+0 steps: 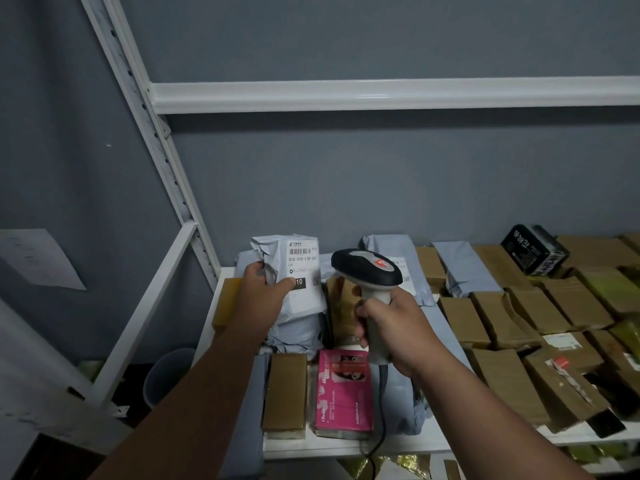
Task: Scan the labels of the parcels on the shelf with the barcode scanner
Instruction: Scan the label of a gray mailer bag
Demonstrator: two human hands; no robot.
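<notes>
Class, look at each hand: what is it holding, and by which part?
Left hand grips the grey mailer parcel by its left side, thumb on the label. Right hand holds the barcode scanner by its handle.

This was a parcel storeroom, a small sorting depot by the look of it. A white slotted-steel shelving rack (pixel 162 133) stood against a plain grey wall (pixel 381 174), and its white shelf board (pixel 485 439) was packed with brown tape-wrapped cardboard parcels (pixel 464 320) and grey plastic mailer bags (pixel 464 268), one carrying a white barcoded shipping label (pixel 302 258).
</notes>
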